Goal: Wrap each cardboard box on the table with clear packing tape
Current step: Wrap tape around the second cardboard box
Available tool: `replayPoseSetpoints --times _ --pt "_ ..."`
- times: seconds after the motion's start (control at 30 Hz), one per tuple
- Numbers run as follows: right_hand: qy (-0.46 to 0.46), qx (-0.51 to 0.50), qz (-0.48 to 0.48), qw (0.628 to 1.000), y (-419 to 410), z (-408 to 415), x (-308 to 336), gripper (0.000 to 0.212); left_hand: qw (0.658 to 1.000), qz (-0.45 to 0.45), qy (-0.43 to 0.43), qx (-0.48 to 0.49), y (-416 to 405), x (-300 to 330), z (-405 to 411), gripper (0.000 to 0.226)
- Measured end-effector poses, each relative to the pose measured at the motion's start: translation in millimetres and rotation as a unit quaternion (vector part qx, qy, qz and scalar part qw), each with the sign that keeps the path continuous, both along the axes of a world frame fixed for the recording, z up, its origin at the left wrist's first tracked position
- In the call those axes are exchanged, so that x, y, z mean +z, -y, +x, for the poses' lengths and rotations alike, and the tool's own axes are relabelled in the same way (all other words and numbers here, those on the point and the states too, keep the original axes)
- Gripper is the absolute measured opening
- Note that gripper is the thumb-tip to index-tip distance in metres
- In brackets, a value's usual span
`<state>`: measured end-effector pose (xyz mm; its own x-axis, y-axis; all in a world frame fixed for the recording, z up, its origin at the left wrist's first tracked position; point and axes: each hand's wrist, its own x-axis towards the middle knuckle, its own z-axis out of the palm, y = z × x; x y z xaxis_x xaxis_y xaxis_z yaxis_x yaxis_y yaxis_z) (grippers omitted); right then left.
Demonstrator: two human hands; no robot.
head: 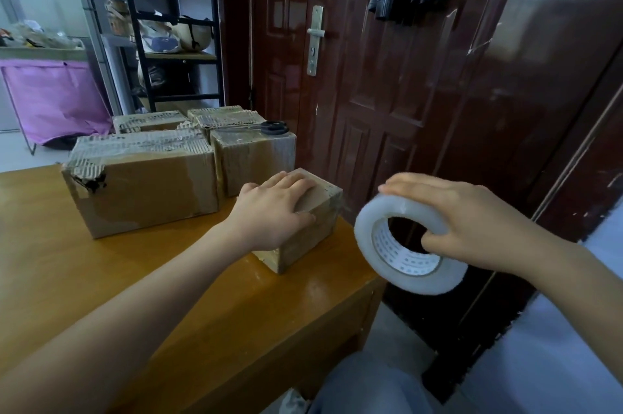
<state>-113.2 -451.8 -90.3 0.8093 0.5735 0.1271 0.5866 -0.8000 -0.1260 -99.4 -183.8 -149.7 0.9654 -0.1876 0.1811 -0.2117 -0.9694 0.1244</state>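
Observation:
A small cardboard box (pixel 313 228) sits near the right edge of the wooden table (pixel 168 295). My left hand (pixel 273 211) lies on top of it, fingers spread over the lid and thumb down its near side. Off the table's right edge, my right hand (pixel 472 225) grips a roll of clear packing tape (pixel 401 245), thumb through its core and fingers over the outer rim. A large taped box (pixel 141 184) stands to the left, with a medium box (pixel 256 157) behind the small one and two more boxes (pixel 188 118) at the back.
Black scissors (pixel 269 127) lie on top of the medium box. A dark red door (pixel 387 76) stands close behind the table's right side. A black shelf rack (pixel 168 26) and a purple fabric bin (pixel 54 96) are at the back left.

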Motion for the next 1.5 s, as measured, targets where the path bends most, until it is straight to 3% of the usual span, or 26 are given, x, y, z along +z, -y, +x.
replayPoseSetpoints --times 0.2,0.37,0.5,0.6,0.7,0.8,0.87,1.03,1.17,1.27,1.43,1.5 --pt "-0.092 -0.004 -0.125 0.988 -5 -5 0 0.076 1.0 -0.022 -0.004 -0.001 1 3 0 0.059" --pt "-0.06 -0.012 -0.101 0.993 -6 -3 11 0.078 0.981 -0.191 -0.011 0.024 -4 13 0 0.049" --pt "-0.021 -0.003 -0.075 0.997 -13 1 23 0.08 0.902 -0.424 -0.075 0.029 -13 26 -1 0.041" --pt "-0.014 0.012 -0.082 0.996 -26 5 29 0.078 0.831 -0.54 -0.129 0.041 -23 29 0 0.025" --pt "-0.012 0.033 -0.092 0.995 -41 12 29 0.076 0.783 -0.592 -0.183 0.049 -33 25 1 0.023" --pt "-0.017 0.043 -0.091 0.995 -53 22 26 0.075 0.773 -0.597 -0.209 0.051 -43 18 5 0.028" --pt "-0.017 0.05 -0.079 0.995 -59 30 23 0.074 0.79 -0.577 -0.202 0.044 -50 15 10 0.032" --pt "-0.015 0.057 -0.072 0.996 -70 39 21 0.073 0.898 -0.413 -0.142 -0.056 -57 15 19 0.046" --pt "-0.021 0.045 -0.047 0.998 -70 35 15 0.074 0.99 -0.121 -0.014 -0.065 -43 19 20 0.041" --pt "-0.015 0.043 -0.029 0.999 -67 28 6 0.075 0.998 0.034 0.037 -0.03 -25 25 13 0.037" --pt "-0.003 0.032 -0.003 0.999 -59 16 -6 0.074 0.996 0.042 -0.074 -0.011 -7 26 -3 0.096" --pt "-0.013 0.041 -0.006 0.999 -57 14 -6 0.074 0.997 0.043 -0.062 0.004 -3 23 -7 0.089"
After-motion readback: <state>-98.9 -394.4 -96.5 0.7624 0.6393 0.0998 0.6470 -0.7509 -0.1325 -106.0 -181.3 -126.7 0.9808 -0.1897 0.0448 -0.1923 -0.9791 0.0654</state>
